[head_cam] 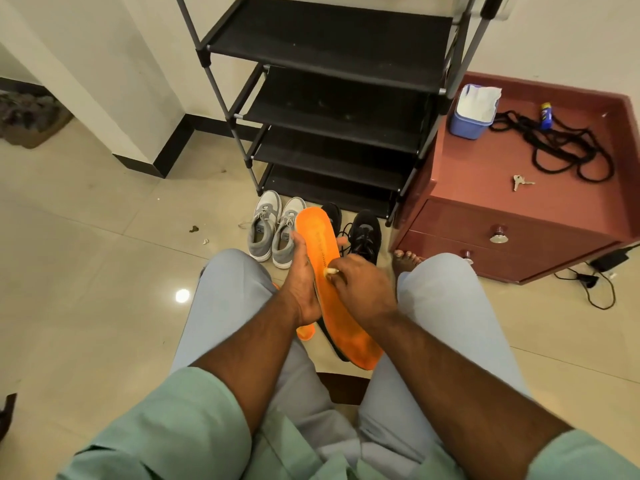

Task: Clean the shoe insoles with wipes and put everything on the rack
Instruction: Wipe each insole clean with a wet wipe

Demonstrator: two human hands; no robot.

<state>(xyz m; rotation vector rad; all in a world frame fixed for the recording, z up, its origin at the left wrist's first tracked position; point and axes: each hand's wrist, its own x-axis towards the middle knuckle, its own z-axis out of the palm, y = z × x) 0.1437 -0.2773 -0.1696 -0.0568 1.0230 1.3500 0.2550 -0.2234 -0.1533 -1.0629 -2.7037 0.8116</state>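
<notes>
Left hand grip wraps orange foam insole; right hand pinches crumpled white wipe on it. Print unreadable.

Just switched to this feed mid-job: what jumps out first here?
The bright orange insole at centre, held up over the lap: the left hand grips its edge while the right hand rubs a small wipe on it. Behind it stands the black rack, with grey shoes and black shoes on the floor at its foot. To the right, a reddish cabinet carries a blue tub and black laces.
</notes>
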